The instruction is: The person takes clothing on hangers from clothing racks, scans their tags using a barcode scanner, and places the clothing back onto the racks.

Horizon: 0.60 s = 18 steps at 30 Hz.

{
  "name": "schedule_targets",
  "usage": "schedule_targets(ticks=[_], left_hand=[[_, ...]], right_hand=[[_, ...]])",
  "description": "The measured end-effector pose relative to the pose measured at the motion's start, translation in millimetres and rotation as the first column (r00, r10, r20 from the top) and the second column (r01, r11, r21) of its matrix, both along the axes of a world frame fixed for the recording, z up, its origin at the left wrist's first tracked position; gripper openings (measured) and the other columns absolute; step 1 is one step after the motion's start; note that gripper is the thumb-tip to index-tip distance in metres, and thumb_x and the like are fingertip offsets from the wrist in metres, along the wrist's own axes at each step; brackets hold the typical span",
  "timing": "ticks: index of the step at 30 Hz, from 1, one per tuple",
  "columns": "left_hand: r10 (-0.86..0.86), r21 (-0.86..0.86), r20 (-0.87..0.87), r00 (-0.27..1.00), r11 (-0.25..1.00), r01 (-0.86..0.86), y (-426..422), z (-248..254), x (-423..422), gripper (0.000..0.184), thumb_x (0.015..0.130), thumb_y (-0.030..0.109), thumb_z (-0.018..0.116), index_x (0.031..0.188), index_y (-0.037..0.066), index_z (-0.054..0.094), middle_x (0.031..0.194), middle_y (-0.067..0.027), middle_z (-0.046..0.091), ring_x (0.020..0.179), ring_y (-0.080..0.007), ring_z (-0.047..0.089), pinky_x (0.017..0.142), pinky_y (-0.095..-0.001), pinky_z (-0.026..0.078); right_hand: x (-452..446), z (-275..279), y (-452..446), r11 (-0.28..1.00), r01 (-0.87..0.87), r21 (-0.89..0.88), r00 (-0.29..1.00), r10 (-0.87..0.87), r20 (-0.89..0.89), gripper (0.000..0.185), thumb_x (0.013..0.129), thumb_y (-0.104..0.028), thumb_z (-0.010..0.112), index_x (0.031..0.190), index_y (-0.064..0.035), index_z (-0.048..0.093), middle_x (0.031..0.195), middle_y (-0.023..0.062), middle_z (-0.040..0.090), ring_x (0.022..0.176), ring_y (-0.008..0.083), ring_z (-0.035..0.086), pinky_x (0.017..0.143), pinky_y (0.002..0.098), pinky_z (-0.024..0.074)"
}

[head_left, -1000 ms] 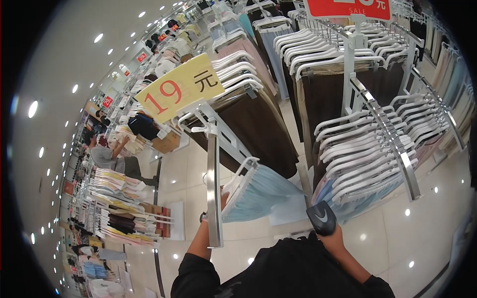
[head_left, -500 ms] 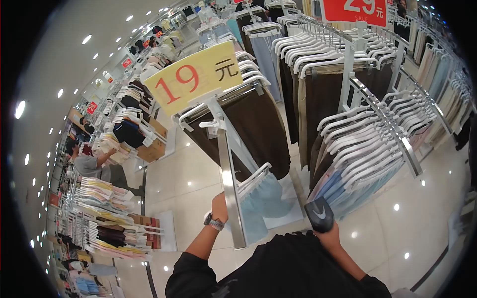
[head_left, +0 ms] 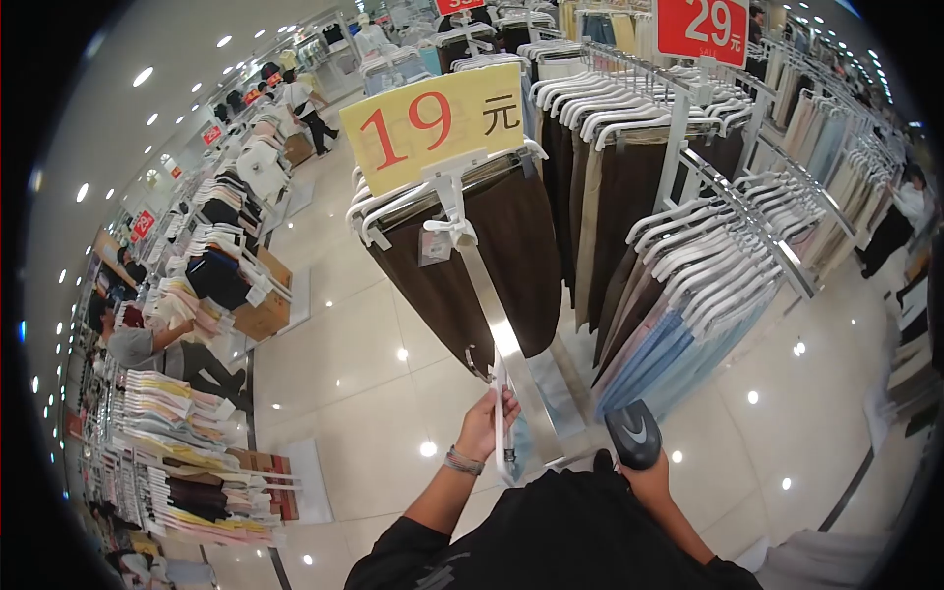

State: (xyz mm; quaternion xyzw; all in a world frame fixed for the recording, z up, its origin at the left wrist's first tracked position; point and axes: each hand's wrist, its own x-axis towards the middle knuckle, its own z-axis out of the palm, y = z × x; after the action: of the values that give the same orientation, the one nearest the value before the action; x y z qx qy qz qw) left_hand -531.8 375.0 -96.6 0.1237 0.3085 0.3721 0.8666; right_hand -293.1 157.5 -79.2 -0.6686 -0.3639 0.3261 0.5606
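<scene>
My left hand (head_left: 482, 425) is closed on a white hanger (head_left: 500, 418), seen nearly edge-on, just left of a shiny metal rack arm (head_left: 503, 339). Pale blue cloth (head_left: 520, 444) shows beside the hanger. In my right hand (head_left: 649, 480) is a dark barcode scanner (head_left: 634, 435) with a pale curved mark, its rounded head pointing away from me. Above my left hand, dark brown trousers (head_left: 482, 265) hang from white hangers behind a yellow price sign (head_left: 433, 128).
Beyond the scanner, blue and dark garments (head_left: 664, 359) hang on a rack under a red sign (head_left: 700, 31). Clothes racks (head_left: 177, 423) line the left, where a person in grey (head_left: 147, 344) stands. Cardboard boxes (head_left: 264, 310) sit on the floor.
My left hand has come from beside the metal arm to its near left side, with the hanger now upright and edge-on. The view has shifted; the scanner stays in my right hand.
</scene>
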Motion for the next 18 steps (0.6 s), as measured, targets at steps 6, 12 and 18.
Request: schedule_targets(ticks=[6,12,18], left_hand=[[0.023,0.071,0.200,0.979,0.997,-0.038,-21.0,23.5,8.9,0.017,0.098,0.017,0.050,0.110,0.005,0.051,0.100,-0.0065,0.058,0.092,-0.0193,0.058,0.093,-0.0361,0.049],[0.015,0.319,-0.006,1.000,0.948,-0.013,0.2,30.2,31.9,0.025,0.097,0.011,0.051,0.120,0.007,0.044,0.112,-0.0095,0.060,0.102,-0.0189,0.059,0.090,-0.0347,0.048],[0.276,0.423,-0.052,0.960,0.877,-0.229,49.5,33.4,95.3,0.027,0.088,0.010,0.067,0.112,0.003,0.055,0.109,-0.0105,0.064,0.087,-0.0126,0.062,0.073,-0.0245,0.053]], right_hand=[[-7.7,21.0,-26.5,0.981,0.161,-0.105,0.986,-0.165,-0.028,0.024,0.076,0.004,0.071,0.094,0.0034,0.056,0.075,0.0078,0.064,0.061,0.0150,0.062,0.057,0.0275,0.0498],[-0.3,-2.0,-39.0,0.970,0.223,-0.093,0.972,-0.229,-0.055,0.023,0.076,0.004,0.071,0.094,0.0037,0.056,0.074,0.0076,0.063,0.060,0.0153,0.062,0.055,0.0280,0.0504],[18.9,-17.2,-33.1,0.986,0.158,-0.053,0.987,-0.158,0.012,0.022,0.076,0.004,0.071,0.093,0.0033,0.056,0.072,0.0074,0.063,0.058,0.0153,0.062,0.053,0.0270,0.0489]])
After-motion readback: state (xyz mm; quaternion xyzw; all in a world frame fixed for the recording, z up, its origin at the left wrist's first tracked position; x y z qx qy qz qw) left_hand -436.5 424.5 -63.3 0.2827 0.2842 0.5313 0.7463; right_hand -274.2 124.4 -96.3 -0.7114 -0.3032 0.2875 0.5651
